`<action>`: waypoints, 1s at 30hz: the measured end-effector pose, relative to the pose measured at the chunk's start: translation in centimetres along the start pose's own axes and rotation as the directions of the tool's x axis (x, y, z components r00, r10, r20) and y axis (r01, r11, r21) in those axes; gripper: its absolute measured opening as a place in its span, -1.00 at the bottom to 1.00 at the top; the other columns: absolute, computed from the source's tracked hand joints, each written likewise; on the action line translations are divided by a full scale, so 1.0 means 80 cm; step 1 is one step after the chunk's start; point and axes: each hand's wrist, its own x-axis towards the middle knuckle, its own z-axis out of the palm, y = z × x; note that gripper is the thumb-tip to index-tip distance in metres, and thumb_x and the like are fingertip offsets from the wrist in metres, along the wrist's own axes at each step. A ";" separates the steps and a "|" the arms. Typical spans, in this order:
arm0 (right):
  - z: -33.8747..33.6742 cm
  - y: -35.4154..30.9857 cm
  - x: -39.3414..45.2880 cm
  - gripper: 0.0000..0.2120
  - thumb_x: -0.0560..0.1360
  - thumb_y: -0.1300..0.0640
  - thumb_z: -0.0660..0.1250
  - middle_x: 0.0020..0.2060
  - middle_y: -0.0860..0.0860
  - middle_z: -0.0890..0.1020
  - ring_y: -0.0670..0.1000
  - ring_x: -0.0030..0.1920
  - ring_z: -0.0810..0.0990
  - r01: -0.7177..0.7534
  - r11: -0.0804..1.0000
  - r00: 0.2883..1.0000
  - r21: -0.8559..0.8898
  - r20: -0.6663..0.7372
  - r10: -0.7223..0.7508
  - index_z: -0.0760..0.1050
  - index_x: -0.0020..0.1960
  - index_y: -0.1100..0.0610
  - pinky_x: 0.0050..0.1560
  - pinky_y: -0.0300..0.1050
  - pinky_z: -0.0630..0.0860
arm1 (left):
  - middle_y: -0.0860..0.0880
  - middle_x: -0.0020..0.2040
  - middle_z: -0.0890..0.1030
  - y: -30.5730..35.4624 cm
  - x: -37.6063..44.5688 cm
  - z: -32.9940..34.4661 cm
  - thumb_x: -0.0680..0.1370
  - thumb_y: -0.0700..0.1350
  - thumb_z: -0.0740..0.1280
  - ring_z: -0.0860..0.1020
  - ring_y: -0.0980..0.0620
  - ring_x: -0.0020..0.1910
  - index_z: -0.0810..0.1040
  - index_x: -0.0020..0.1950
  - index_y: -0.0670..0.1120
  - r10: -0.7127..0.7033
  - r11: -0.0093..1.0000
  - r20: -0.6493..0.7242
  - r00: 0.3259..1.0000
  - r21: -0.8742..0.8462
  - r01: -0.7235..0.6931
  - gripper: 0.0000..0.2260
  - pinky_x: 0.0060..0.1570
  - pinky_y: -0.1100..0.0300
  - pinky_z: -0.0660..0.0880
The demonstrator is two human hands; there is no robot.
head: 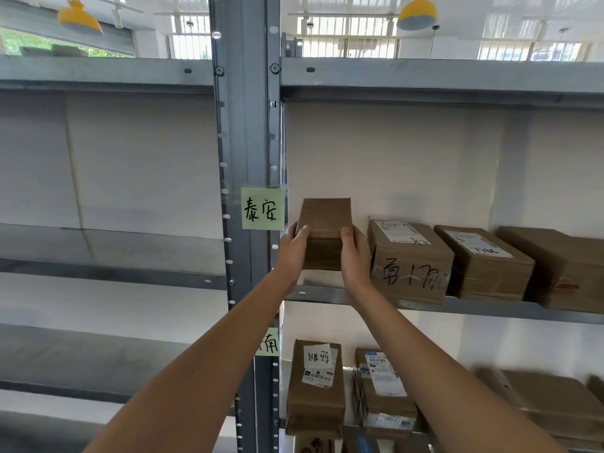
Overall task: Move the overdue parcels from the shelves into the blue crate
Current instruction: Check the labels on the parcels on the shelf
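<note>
A small plain brown cardboard parcel (325, 230) is at the left end of the middle right-hand shelf (474, 307), its near end raised above the shelf's front edge. My left hand (294, 248) grips its left side and my right hand (354, 251) grips its right side, thumbs on top. To its right stand three more brown parcels in a row: one with black handwriting (410, 261), one with a white label (483, 261), and a third (562, 269) cut off by the frame edge. The blue crate is not in view.
A grey steel upright (243, 191) with a green paper note (262, 208) separates two shelf bays. The shelf below holds several labelled parcels (315, 387). The left bay's shelves (111, 243) carry nothing visible. Yellow lamps hang overhead.
</note>
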 end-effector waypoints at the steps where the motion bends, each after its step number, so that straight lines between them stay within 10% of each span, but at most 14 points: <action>1: -0.001 0.000 -0.003 -0.63 0.66 0.02 0.11 0.16 0.00 0.51 -0.18 -0.01 0.49 0.012 0.999 1.000 0.035 -0.006 -0.012 0.31 0.44 0.05 -0.12 -0.38 0.40 | -0.02 0.09 0.51 0.000 -0.002 -0.002 0.66 -0.07 0.14 0.50 0.08 0.03 0.35 0.35 -0.01 0.016 1.000 0.012 1.000 -0.011 -0.016 -0.74 0.00 0.25 0.47; 5: -0.005 0.001 -0.008 -0.64 0.65 0.02 0.15 0.24 0.04 0.46 -0.03 0.13 0.49 0.023 0.994 0.999 0.105 -0.026 -0.020 0.26 0.42 0.01 -0.10 -0.36 0.43 | -0.11 0.33 0.45 -0.003 -0.008 -0.007 0.63 -0.24 0.16 0.44 -0.11 0.28 0.29 0.42 -0.05 0.014 0.996 0.064 0.998 -0.092 -0.008 -0.64 0.33 -0.02 0.43; 16: -0.010 -0.008 -0.016 -0.65 0.61 0.05 0.23 0.18 0.06 0.46 -0.15 -0.05 0.45 -0.006 0.994 0.999 0.112 -0.037 0.010 0.21 0.32 0.09 -0.28 -0.39 0.34 | -0.07 0.45 0.34 0.005 -0.022 -0.009 0.59 -0.39 0.07 0.37 -0.09 0.38 0.14 0.56 -0.03 0.075 0.994 0.088 0.993 -0.090 -0.067 -0.44 0.35 0.02 0.39; 30: -0.002 -0.015 -0.013 -0.40 0.53 -0.18 0.19 0.38 0.09 0.40 0.10 0.38 0.35 -0.047 0.996 0.987 0.075 -0.152 0.058 0.23 0.46 0.11 0.39 0.04 0.27 | -0.05 0.49 0.26 0.009 -0.044 0.011 0.59 -0.39 0.04 0.31 0.13 0.27 0.02 0.59 -0.04 0.222 0.967 -0.041 0.974 0.140 -0.215 -0.40 0.25 0.22 0.34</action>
